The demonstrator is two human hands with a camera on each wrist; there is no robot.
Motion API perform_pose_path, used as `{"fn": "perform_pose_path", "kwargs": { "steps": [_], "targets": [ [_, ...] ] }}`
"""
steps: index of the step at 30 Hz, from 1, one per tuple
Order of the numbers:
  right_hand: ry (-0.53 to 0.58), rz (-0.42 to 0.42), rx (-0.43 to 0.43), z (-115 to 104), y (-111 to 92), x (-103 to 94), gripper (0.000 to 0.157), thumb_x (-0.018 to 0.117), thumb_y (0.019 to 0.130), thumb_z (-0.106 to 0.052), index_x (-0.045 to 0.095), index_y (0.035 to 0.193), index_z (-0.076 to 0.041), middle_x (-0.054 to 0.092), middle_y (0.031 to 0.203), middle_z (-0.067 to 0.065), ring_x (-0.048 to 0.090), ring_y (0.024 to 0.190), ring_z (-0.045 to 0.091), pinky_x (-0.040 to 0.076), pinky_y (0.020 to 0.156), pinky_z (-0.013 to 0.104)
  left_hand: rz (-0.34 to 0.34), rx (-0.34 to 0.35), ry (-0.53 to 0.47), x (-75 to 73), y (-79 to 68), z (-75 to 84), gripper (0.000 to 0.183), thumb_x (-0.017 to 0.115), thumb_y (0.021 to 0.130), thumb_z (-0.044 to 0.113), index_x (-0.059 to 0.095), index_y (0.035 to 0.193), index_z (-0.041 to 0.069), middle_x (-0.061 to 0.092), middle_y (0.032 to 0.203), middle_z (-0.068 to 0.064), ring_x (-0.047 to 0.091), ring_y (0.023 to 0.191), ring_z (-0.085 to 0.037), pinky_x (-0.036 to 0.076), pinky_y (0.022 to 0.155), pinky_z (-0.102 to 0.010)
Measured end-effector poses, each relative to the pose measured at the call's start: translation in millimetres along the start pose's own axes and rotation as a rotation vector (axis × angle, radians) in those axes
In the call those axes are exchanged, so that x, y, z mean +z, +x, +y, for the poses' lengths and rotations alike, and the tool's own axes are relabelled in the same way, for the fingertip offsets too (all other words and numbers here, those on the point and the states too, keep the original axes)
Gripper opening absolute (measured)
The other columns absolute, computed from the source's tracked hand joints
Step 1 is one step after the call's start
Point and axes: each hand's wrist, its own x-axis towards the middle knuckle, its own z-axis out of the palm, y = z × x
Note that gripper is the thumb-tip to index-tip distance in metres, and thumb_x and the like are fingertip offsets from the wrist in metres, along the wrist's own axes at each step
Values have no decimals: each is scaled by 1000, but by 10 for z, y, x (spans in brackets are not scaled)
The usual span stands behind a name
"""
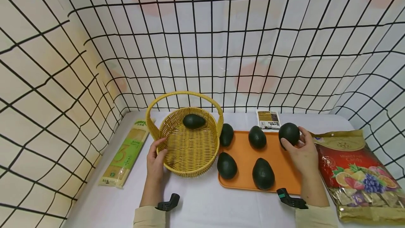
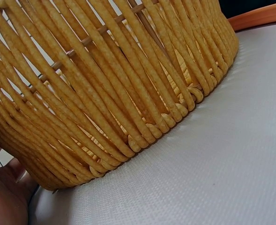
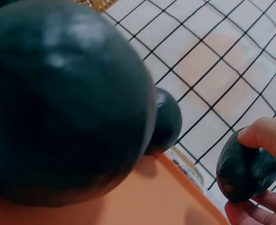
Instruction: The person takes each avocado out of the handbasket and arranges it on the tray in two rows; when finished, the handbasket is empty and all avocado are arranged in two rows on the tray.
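Note:
My right hand (image 1: pixel 304 152) grips a dark green avocado (image 1: pixel 289 135) between thumb and fingers above the back right corner of an orange tray (image 1: pixel 281 166). In the right wrist view the held avocado (image 3: pixel 245 168) shows its stem end, clear of the tray. At the left side of a yellow wicker basket (image 1: pixel 190 150), my left hand (image 1: pixel 155 161) holds the rim. The left wrist view shows the basket's woven wall (image 2: pixel 105 93) standing on the white cloth. One avocado (image 1: pixel 194 121) lies inside, against the back wall. Several more, such as a large one (image 1: pixel 263 173), lie on the tray.
A pack of noodles (image 1: pixel 126 154) lies left of the basket. To the right of the tray is a red and gold candy bag (image 1: pixel 360 175). Behind the tray lies a small printed packet (image 1: pixel 268 119). Black wire grid panels (image 1: pixel 202 45) enclose the back and sides.

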Motion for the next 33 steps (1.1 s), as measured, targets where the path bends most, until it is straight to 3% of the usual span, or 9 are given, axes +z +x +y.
{"fn": "perform_pose_path", "kwargs": {
  "steps": [2,5,15,26,33],
  "targets": [
    [-10,-11,2,38,14,21,86,70,94,-37,22,163,-22,39,157,28,46,139,47,39,108,61,2,4,0,0,3,-2,40,49,98,2,58,136,8,40,162,-10,31,153,-30,26,122,-60],
    [-33,-25,7,91,34,48,87,70,94,-38,21,164,-21,39,157,29,45,140,49,35,112,65,3,7,-3,3,6,7,40,49,97,2,59,135,7,41,161,-10,32,152,-30,26,122,-60],
    [-120,-28,29,194,95,91,87,69,95,-40,21,164,-16,35,160,29,42,143,50,35,115,63,3,12,-6,6,12,7,40,49,97,2,58,136,5,41,161,-10,31,152,-29,26,121,-60],
    [-123,46,-11,273,112,178,81,67,96,-42,28,161,-13,42,157,27,45,142,48,39,114,60,15,1,-9,6,8,-2,40,48,96,1,57,135,2,41,161,-11,30,153,-31,24,122,-60],
    [-99,80,-1,277,127,198,77,64,99,-38,28,161,-12,39,161,24,43,143,47,37,115,60,17,-1,-5,16,7,0,40,48,96,0,57,136,2,40,161,-12,31,153,-32,25,121,-61]
  ]
}}
